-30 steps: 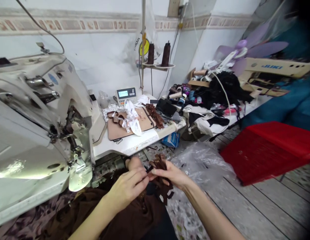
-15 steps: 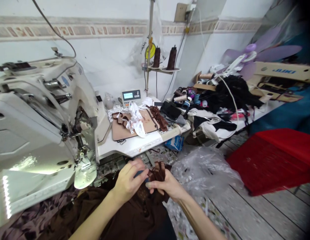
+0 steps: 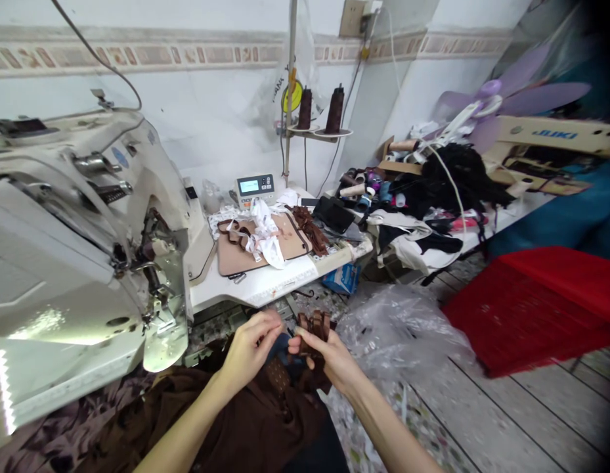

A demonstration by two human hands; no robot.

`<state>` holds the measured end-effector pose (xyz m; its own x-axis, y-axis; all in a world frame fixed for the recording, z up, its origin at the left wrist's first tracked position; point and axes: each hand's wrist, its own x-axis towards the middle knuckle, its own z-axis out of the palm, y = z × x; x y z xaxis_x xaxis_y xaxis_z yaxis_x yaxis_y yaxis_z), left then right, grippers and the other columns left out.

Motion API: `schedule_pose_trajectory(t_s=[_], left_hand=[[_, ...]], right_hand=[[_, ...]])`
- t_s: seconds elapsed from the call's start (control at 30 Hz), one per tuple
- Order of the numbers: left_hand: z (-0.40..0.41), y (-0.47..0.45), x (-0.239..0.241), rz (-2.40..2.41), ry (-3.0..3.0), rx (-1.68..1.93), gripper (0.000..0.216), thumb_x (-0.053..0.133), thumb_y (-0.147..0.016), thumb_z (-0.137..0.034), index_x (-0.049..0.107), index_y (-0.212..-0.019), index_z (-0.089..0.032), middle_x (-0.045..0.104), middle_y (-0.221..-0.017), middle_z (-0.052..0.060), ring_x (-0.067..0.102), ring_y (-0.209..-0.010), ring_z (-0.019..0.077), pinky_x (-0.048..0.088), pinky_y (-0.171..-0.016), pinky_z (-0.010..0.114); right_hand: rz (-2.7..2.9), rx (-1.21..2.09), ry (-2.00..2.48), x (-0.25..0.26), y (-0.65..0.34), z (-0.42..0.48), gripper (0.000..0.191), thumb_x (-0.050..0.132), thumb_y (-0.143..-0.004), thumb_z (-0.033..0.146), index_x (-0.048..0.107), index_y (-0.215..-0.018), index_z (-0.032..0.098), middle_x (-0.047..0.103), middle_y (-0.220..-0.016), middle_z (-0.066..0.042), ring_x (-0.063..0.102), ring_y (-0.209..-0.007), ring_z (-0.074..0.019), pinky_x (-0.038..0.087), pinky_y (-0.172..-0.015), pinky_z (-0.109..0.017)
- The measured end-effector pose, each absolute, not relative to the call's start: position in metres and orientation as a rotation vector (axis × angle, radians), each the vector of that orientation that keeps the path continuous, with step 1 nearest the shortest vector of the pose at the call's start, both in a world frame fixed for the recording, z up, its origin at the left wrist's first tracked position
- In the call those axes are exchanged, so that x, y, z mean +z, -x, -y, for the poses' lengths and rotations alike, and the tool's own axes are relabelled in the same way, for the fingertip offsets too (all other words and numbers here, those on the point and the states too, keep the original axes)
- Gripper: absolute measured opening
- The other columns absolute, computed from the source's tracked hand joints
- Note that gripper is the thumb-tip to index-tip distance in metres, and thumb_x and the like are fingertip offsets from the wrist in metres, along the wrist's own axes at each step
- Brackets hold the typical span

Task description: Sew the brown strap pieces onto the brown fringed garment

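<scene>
Bunched brown fabric straps (image 3: pixel 314 323) stand up in loops from my right hand (image 3: pixel 331 360), whose thumb and fingers are closed round them. Just left of it, my left hand (image 3: pixel 253 345) has its thumb and fingers pinched together. Whether anything is between those fingertips I cannot make out. A narrow gap separates the two hands. Under both of them a dark brown cloth (image 3: pixel 236 420) lies over my lap, with a dotted brown piece (image 3: pixel 278 378) on it.
A white sewing machine (image 3: pixel 88 263) fills the left side. Ahead, the white table (image 3: pixel 285 279) bears a tan pad (image 3: pixel 230 256) with white and brown scraps. Clear plastic (image 3: pixel 398 328) and a red crate (image 3: pixel 541 309) are at the right. Thread cones (image 3: pixel 335 112) stand behind.
My left hand has drawn slightly away from the brown straps, opening a gap. My right hand keeps hold of them, its thumb now lying across them. The view has shifted slightly.
</scene>
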<state>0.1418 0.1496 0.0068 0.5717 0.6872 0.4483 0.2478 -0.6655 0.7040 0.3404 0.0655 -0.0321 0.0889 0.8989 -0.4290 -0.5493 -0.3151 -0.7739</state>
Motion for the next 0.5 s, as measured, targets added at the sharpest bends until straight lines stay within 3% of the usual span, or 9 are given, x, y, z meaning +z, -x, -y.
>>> schedule_pose_trajectory(t_s=[0.27,0.4,0.5], left_hand=[[-0.190,-0.146,0.010,-0.931,-2.144,1.066,0.023,0.062,-0.106,-0.031,0.080,-0.100,-0.020,0.077,-0.096,0.007,0.074,-0.087,0.0195,0.059,-0.076,0.027],[-0.237,-0.144,0.009,-1.208,-2.150,1.205,0.024,0.058,-0.107,-0.031,0.079,-0.109,-0.020,0.074,-0.107,0.010,0.072,-0.098,0.0231,0.059,-0.082,0.032],[-0.281,-0.142,0.008,-1.415,-2.137,1.270,0.026,0.055,-0.106,-0.025,0.077,-0.117,-0.020,0.071,-0.116,0.012,0.072,-0.104,0.0243,0.059,-0.092,0.036]], right_hand=[[0.137,1.511,1.163,-0.038,-0.345,-0.069,0.066,0.106,-0.055,0.052,0.080,-0.102,0.014,0.085,-0.092,-0.013,0.082,-0.085,-0.0270,0.058,-0.064,-0.026],[0.140,1.533,1.200,-0.053,-0.341,-0.060,0.064,0.103,-0.060,0.056,0.078,-0.103,0.015,0.082,-0.081,-0.008,0.078,-0.075,-0.0258,0.061,-0.063,-0.033],[0.202,1.524,1.187,-0.068,-0.336,-0.054,0.061,0.101,-0.064,0.059,0.077,-0.099,0.015,0.077,-0.072,-0.004,0.073,-0.067,-0.0209,0.058,-0.061,-0.029]])
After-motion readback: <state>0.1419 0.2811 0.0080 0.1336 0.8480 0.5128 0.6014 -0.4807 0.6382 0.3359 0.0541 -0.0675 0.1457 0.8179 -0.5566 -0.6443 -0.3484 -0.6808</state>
